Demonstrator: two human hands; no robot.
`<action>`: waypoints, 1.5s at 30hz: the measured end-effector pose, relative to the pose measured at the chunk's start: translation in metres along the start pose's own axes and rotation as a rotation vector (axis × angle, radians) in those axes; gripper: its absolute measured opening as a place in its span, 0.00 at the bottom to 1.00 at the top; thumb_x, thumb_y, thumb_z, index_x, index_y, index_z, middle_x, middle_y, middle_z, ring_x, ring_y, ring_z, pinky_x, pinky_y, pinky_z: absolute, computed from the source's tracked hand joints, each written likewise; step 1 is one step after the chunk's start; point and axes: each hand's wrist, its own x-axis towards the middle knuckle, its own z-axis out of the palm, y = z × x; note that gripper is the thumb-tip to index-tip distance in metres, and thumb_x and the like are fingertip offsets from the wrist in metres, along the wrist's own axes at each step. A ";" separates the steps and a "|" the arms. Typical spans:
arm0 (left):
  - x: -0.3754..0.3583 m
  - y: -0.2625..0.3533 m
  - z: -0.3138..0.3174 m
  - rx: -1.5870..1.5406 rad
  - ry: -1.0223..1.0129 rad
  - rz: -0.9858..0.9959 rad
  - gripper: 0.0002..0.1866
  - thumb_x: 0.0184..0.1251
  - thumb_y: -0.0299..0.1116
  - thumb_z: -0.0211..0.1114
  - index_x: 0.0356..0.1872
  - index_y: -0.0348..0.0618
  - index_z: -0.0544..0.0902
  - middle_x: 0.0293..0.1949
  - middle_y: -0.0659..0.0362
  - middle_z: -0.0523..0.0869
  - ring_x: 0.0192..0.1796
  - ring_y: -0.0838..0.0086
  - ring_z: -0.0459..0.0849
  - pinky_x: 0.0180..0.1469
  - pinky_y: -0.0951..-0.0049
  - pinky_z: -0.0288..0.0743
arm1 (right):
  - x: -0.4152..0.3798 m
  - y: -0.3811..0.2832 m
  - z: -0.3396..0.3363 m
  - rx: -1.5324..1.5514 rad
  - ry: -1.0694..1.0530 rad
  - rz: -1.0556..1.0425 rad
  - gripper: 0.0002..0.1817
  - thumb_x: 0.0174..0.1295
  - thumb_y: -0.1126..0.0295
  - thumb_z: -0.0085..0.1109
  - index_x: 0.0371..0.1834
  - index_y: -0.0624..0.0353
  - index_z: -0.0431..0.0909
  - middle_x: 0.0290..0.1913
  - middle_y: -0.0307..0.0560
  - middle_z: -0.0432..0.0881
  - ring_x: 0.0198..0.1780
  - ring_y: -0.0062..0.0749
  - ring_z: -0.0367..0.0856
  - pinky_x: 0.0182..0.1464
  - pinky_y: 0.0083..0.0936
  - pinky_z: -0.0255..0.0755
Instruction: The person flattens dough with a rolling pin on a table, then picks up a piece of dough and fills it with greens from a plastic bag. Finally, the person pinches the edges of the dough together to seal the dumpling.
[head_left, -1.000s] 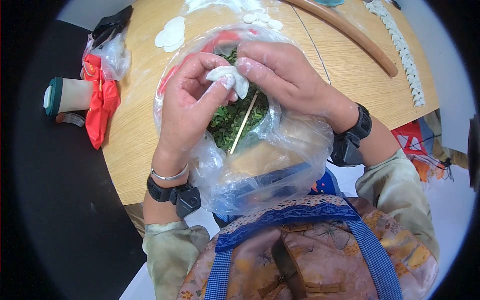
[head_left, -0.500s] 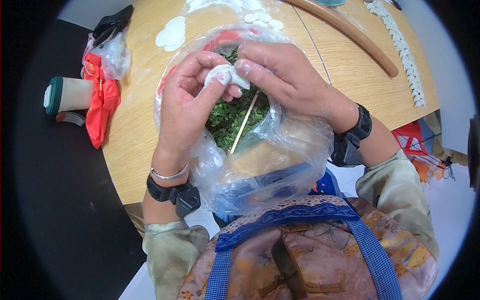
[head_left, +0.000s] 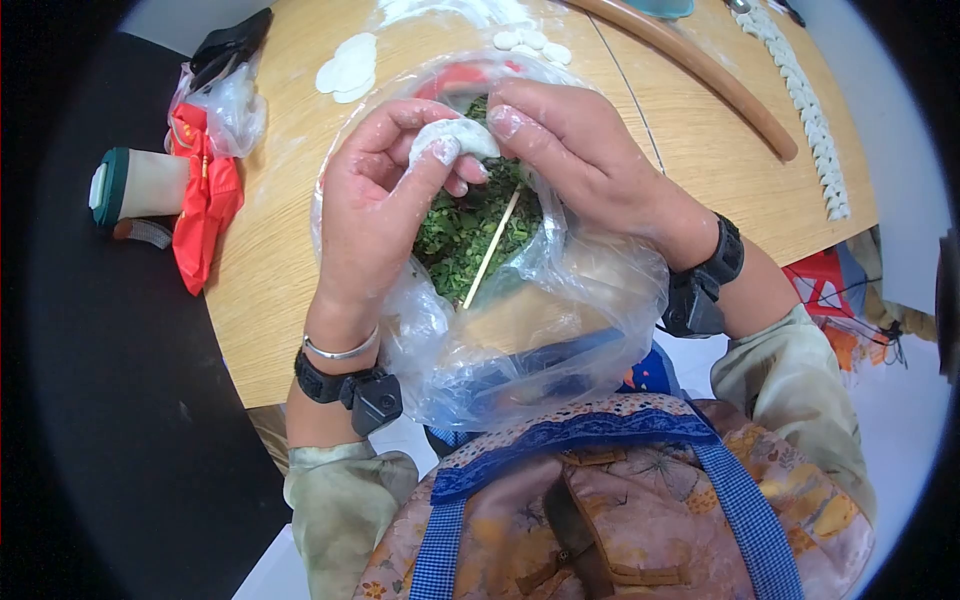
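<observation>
In my left hand (head_left: 385,180) is a floury white dumpling (head_left: 455,138), folded into a half-moon and held between thumb and fingers. My right hand (head_left: 585,145) is closed in a pinch at the dumpling's upper right edge; its index finger is partly hidden. Both hands are dusted with flour. Below them, chopped green filling (head_left: 455,245) lies in a bowl lined with a clear plastic bag (head_left: 590,290). A pale stick (head_left: 492,250), perhaps a chopstick, rests slanted in the filling.
Round dough wrappers (head_left: 347,68) and smaller dough discs (head_left: 532,42) lie on the wooden table (head_left: 270,240). A long curved wooden stick (head_left: 700,80) and a row of dumplings (head_left: 800,100) are to the right. At left are a cup (head_left: 140,185) and a red bag (head_left: 207,200).
The dumpling's right end, pinched and stretched before, now looks rounder and smoother. My right fingertips have shifted slightly up and right, while my left hand keeps its hold.
</observation>
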 end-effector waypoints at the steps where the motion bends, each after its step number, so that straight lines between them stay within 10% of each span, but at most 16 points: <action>1: 0.000 0.000 0.000 -0.006 0.015 0.008 0.10 0.74 0.25 0.60 0.51 0.32 0.78 0.38 0.56 0.87 0.39 0.79 0.84 0.44 0.81 0.77 | 0.000 0.000 0.000 0.000 0.012 0.003 0.12 0.72 0.64 0.49 0.40 0.62 0.75 0.35 0.58 0.78 0.40 0.58 0.78 0.43 0.41 0.72; 21: -0.002 0.003 0.005 0.071 0.100 0.016 0.12 0.70 0.20 0.61 0.52 0.33 0.75 0.46 0.56 0.86 0.47 0.77 0.86 0.52 0.78 0.78 | 0.001 -0.008 0.005 -0.009 0.087 0.101 0.15 0.61 0.68 0.62 0.50 0.58 0.74 0.34 0.50 0.77 0.31 0.41 0.78 0.35 0.33 0.73; 41: -0.004 -0.005 0.007 0.455 0.044 0.212 0.14 0.70 0.22 0.57 0.55 0.34 0.73 0.38 0.53 0.88 0.47 0.72 0.88 0.48 0.72 0.77 | 0.002 0.002 0.005 -0.468 0.161 -0.152 0.15 0.63 0.67 0.63 0.50 0.60 0.78 0.41 0.52 0.85 0.43 0.51 0.83 0.47 0.42 0.75; 45: -0.002 0.003 0.012 0.624 0.117 0.214 0.05 0.68 0.22 0.59 0.42 0.35 0.80 0.33 0.54 0.86 0.40 0.68 0.86 0.48 0.72 0.77 | 0.000 -0.014 -0.014 -0.457 0.249 -0.175 0.15 0.61 0.67 0.64 0.49 0.60 0.79 0.41 0.52 0.85 0.40 0.48 0.84 0.45 0.39 0.76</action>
